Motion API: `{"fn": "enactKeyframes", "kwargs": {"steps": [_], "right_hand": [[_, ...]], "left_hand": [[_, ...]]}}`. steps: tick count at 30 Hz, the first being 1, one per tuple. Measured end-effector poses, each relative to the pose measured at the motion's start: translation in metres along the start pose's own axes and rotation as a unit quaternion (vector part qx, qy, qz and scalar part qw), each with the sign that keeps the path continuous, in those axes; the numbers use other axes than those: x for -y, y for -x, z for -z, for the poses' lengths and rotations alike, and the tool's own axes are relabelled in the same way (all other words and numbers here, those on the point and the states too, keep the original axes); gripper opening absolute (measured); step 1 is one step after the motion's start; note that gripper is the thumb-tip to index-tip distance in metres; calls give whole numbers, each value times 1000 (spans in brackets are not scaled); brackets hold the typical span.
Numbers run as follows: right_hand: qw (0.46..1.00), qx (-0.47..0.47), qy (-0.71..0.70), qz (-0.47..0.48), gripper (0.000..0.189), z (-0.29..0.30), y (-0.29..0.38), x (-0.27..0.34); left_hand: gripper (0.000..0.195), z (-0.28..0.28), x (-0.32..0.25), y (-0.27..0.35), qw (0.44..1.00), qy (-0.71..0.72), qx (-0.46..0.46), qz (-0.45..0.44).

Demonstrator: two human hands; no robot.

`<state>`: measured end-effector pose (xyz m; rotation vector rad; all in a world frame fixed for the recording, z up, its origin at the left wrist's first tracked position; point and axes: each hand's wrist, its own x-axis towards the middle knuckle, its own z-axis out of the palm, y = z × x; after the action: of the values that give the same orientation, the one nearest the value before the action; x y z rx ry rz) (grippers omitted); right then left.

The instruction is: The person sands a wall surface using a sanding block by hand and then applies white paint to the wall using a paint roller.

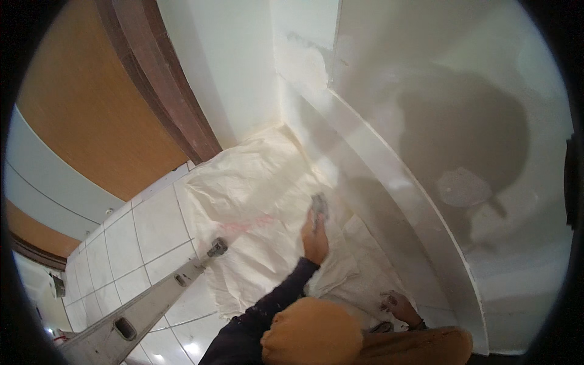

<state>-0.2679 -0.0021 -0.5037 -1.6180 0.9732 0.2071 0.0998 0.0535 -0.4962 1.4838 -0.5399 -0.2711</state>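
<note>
My left hand [315, 241] reaches forward from a dark sleeve, its fingers closed on a small greyish pad [320, 205], whose exact kind I cannot tell. It is over a crumpled cream drop cloth [255, 182] on the floor, beside the foot of the white wall. Lower right, my right hand [401, 309] is above the cloth's edge by the wall, fingers bent; whether it holds anything is unclear. An orange-brown rounded thing [312, 331], perhaps a clothed knee, hides part of the view below.
A metal ladder rail [141, 305] with a dark foot lies across the lower left. White floor tiles [157, 214] border the cloth. A dark wooden door frame [175, 91] stands upper left. A narrow ledge [392, 169] runs along the patched wall on the right.
</note>
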Motion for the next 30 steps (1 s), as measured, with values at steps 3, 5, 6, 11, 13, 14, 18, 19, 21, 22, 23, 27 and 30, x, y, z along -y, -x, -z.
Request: {"fn": "enactKeyframes", "kwargs": {"steps": [3,5,6,11,13,14,18,19,21,22,23,27,30], "right_hand": [[999,-6,-42,-4,35,-5,-9,29],[991,-21,-134,1,34,-8,-11,50],[991,-23,-134,1,34,-9,-10,61],[992,-37,-123,-5,30,-9,15,112],[994,-37,-105,-3,30,-3,29,132],[996,-39,-79,-1,29,-1,34,144],[998,-45,-27,-42,27,2,36,188],[998,-35,-48,-15,25,-1,34,200],[997,-10,-72,9,23,-7,27,220],[997,8,-63,37,22,-8,20,229],[994,41,-65,72,21,-8,12,238],[990,76,-50,104,22,-15,-46,259],[988,79,-109,78,24,-33,-103,260]], "left_hand": [[45,33,-7,-59,989,-5,-69,-130],[45,51,-14,-86,984,163,-64,-20],[45,58,-17,-96,947,304,-77,72],[38,75,-30,-127,927,337,-120,110],[37,74,-33,-134,935,335,-108,55],[37,72,-35,-137,935,330,-104,74],[36,68,-49,-138,927,347,-111,91],[37,68,-53,-136,926,339,-118,113],[37,72,-61,-131,929,350,-100,70],[37,75,-64,-130,927,361,-89,43],[37,78,-65,-129,932,342,-111,51],[37,94,-68,-142,963,201,-180,-9],[34,112,-94,-150,977,65,-162,-121]]}}
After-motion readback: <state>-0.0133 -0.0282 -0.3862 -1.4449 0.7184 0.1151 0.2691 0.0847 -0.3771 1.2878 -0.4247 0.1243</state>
